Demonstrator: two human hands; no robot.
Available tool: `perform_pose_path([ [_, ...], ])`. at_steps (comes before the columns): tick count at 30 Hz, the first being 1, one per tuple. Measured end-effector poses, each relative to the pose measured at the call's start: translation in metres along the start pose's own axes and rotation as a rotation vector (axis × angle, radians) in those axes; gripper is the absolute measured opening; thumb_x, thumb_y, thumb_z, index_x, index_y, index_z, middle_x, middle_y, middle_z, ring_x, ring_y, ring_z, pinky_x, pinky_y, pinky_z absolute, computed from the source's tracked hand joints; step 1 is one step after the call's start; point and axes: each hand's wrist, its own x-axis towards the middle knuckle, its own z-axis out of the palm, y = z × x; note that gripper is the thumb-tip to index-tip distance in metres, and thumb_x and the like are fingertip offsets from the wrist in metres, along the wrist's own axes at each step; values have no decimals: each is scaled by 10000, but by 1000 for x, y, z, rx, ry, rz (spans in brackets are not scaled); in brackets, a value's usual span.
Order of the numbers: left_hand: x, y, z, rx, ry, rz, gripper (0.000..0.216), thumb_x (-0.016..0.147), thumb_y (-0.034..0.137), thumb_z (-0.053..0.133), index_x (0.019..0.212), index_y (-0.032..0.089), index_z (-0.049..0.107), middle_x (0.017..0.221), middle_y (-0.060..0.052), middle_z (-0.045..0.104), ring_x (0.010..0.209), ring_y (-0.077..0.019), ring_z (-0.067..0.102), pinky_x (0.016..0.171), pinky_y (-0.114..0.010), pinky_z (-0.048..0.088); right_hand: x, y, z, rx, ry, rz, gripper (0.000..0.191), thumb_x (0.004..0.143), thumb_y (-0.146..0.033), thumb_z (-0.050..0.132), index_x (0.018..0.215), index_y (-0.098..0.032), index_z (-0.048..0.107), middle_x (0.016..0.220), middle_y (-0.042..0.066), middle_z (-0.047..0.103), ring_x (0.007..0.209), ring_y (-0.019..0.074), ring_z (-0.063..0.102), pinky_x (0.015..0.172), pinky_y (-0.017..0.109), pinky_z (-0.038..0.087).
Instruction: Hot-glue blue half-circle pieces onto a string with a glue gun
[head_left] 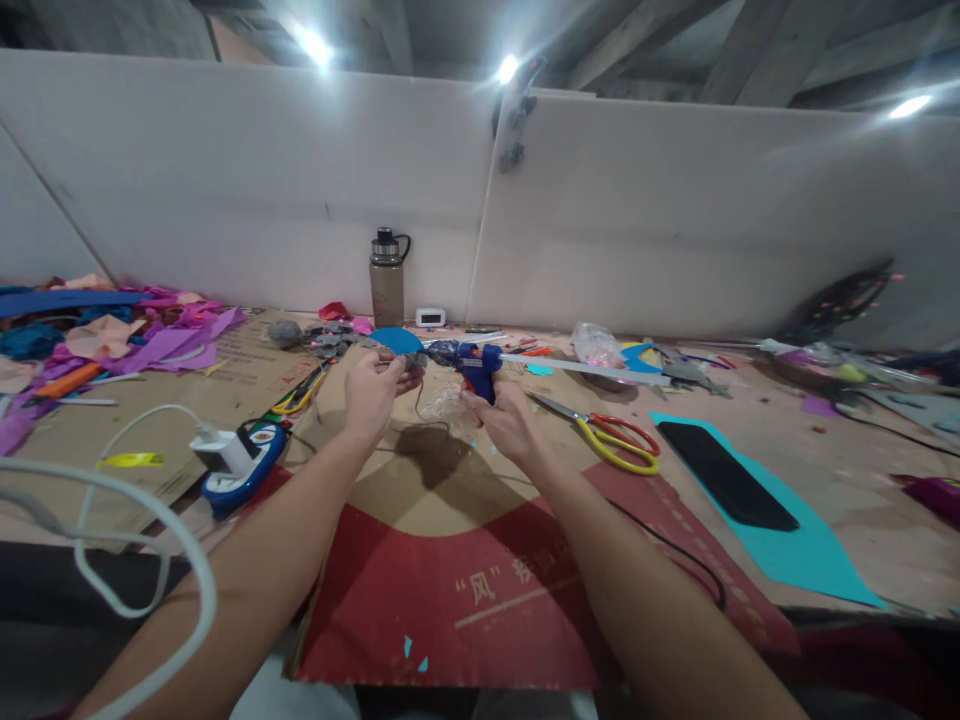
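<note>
My right hand (504, 408) is wrapped round the handle of a blue hot glue gun (480, 368), held above the cardboard. A long whitish glue stick (585, 369) juts from its rear toward the right. The gun's nozzle points left at a small grey piece (412, 360), pinched in the fingers of my left hand (376, 388). Whether the nozzle touches the piece I cannot tell. Behind my left hand shows a blue disc (397, 341). Beneath both hands lies a red and tan cardboard sheet (442, 600).
Scissors (615, 440) lie right of my right hand, near a black phone (724, 475) on turquoise sheet (817, 565). A blue power strip (247, 480) with a white plug sits left. A bottle (387, 285) stands by the white partition (262, 190). Coloured scraps (112, 345) pile far left.
</note>
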Motion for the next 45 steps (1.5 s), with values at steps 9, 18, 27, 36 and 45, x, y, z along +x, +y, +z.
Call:
perform_pose_path([
  [9, 0, 0, 0, -24, -20, 11, 223, 686, 217, 646, 767, 164, 445, 732, -54, 685, 632, -184, 689, 620, -315, 566, -1, -6, -2, -12, 19, 26, 105, 757, -289, 506, 808, -199, 490, 639, -20, 486, 580, 132, 421, 563, 265, 334],
  [18, -2, 5, 2, -55, -17, -50, 240, 661, 195, 654, 755, 163, 436, 700, -48, 670, 650, -203, 693, 624, -314, 563, 0, -4, -5, -12, 29, -1, 174, 759, -353, 506, 688, -195, 485, 568, -21, 467, 538, 122, 414, 513, 257, 335],
  [27, -1, 3, 2, -36, -27, -68, 232, 684, 208, 656, 758, 157, 443, 651, -38, 640, 647, -215, 695, 575, -279, 556, 12, 21, -1, 272, -29, 329, 152, 702, -263, 579, 788, -204, 468, 699, 6, 607, 474, 108, 501, 472, 268, 441],
  [36, -7, 3, 6, 68, -53, 35, 202, 708, 249, 656, 775, 151, 493, 647, -43, 645, 655, -201, 694, 592, -276, 562, 19, 42, -27, -627, 155, 234, 302, 726, -361, 607, 565, -209, 401, 722, 138, 586, 859, 275, 582, 767, 389, 416],
  [45, -21, 6, 9, 367, -44, 243, 55, 652, 181, 682, 651, 166, 629, 626, -8, 628, 609, -118, 612, 621, -189, 483, 16, -1, 36, 548, 23, 101, 366, 664, -350, 637, 862, -227, 355, 858, -5, 581, 810, 120, 585, 806, 302, 457],
])
